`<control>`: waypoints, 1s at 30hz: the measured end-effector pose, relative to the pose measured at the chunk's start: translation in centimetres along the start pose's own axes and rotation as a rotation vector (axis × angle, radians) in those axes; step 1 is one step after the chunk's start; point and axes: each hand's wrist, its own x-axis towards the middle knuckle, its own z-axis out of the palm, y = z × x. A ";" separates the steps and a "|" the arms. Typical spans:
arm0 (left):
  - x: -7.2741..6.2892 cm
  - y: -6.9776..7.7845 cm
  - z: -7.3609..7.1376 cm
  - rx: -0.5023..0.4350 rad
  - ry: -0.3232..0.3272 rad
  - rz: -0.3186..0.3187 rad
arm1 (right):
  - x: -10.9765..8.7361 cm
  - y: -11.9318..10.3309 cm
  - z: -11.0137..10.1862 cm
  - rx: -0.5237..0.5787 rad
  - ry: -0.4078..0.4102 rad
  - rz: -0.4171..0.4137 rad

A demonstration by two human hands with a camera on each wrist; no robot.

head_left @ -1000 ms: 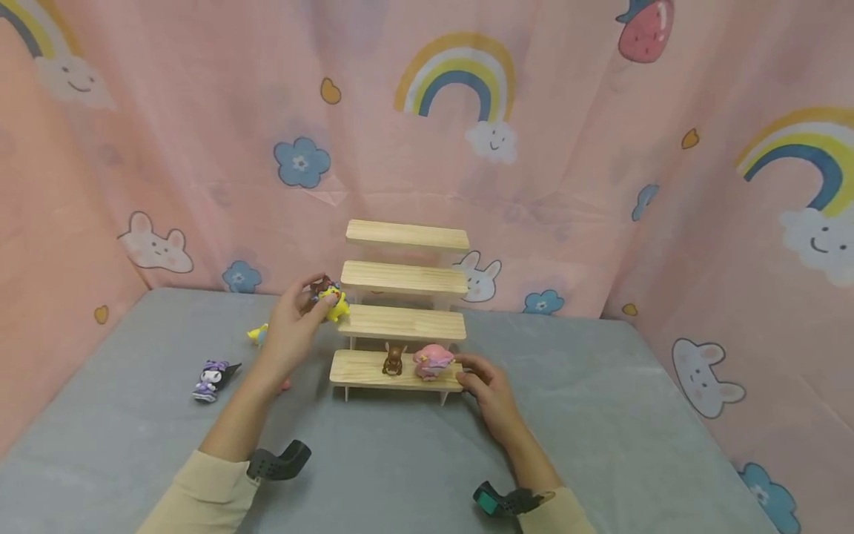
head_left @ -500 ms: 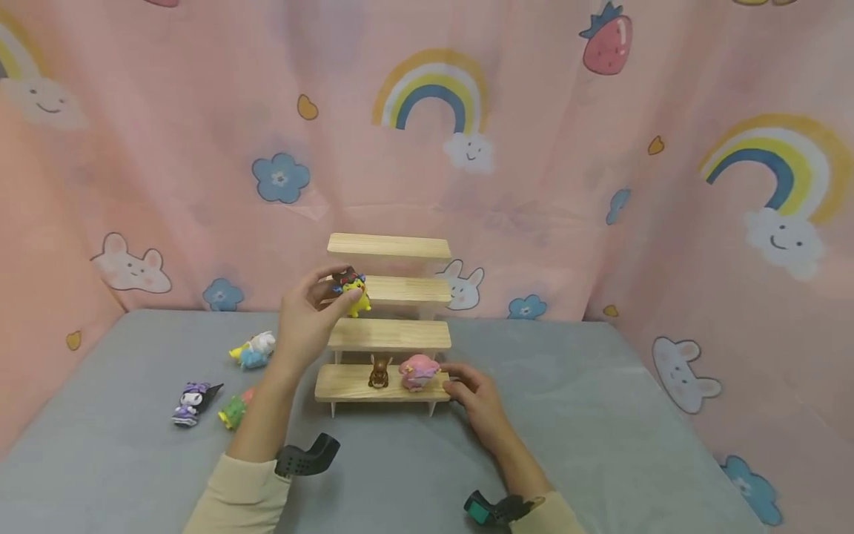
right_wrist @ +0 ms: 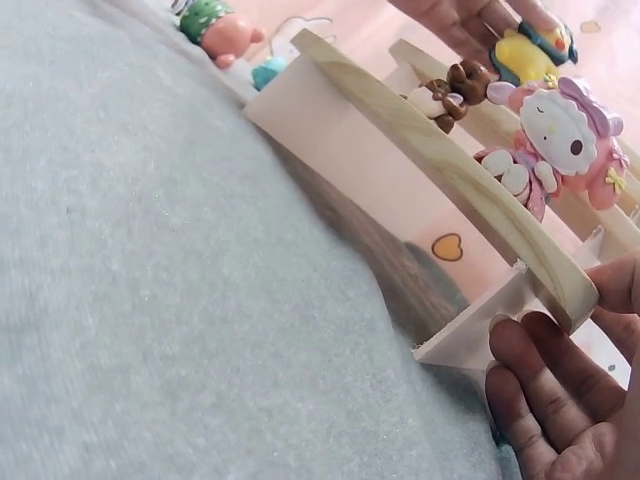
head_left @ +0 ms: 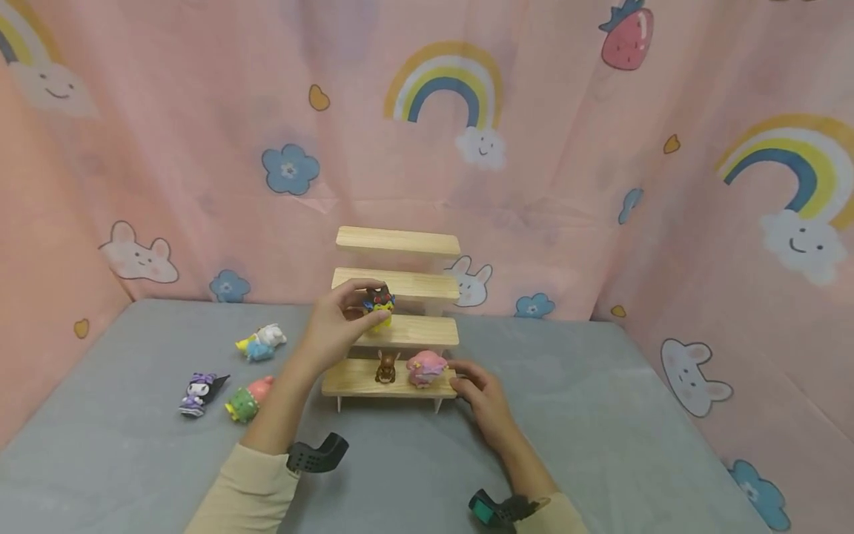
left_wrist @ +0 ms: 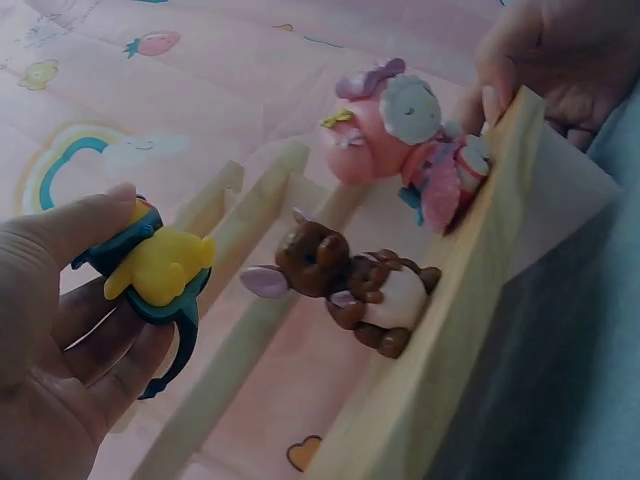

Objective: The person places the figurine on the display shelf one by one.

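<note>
Left hand (head_left: 336,326) raised, perhaps pinching yellow figure (head_left: 380,304).

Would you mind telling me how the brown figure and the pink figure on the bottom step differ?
The brown figure is dark brown with a cream belly; the pink figure is pink with a white face. The brown figure looks smaller than the pink figure. The brown figure stands left of the pink figure, which is nearer the right hand gripping the step's end. Both stand on the bottom step, untouched.

The head view looks down from above at the stepped shelf (head_left: 394,326); both wrist views share its bottom step close up.
</note>
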 end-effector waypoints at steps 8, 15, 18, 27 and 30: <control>0.2 -1.5 0.8 -0.043 -0.041 -0.016 | 0.1 -0.1 0.1 0.008 0.008 0.006; 0.3 -1.7 0.7 -0.065 -0.060 0.014 | 0.1 -0.3 0.1 0.013 0.003 0.002; 0.3 -1.6 0.5 -0.042 -0.076 0.014 | 0.1 -0.3 0.1 0.014 0.002 0.004; 0.1 -1.2 0.2 0.096 -0.071 0.032 | 0.2 -0.3 0.0 0.019 -0.015 0.014; 0.2 -1.2 0.4 0.128 -0.048 0.040 | 0.2 -0.2 0.0 0.022 -0.016 0.022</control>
